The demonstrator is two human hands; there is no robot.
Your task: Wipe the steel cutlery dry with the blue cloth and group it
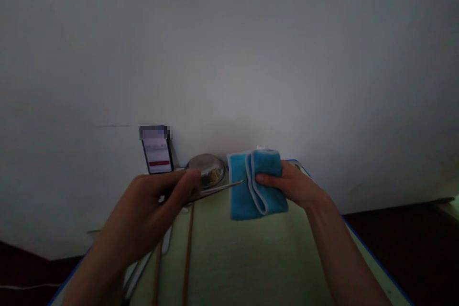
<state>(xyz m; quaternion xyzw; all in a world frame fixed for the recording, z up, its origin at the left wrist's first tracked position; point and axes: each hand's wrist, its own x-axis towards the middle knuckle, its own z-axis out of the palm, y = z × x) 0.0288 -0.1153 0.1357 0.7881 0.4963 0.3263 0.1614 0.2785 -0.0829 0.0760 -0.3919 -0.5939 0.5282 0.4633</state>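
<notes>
Dim grey wall backs a pale green table [251,258] with a blue edge. At the left, a phone [158,153] leans against the wall, its screen lit. Two chopsticks [187,253] lie lengthwise on the table below the left hand [150,210], which pinches a thin metal utensil [218,188]. Its long axis runs rightward, tip touching the cloth [256,184]. Behind it sits a steel bowl [208,168]. The right hand [294,184] grips the folded blue cloth, held above the table, just right of the utensil tip.
</notes>
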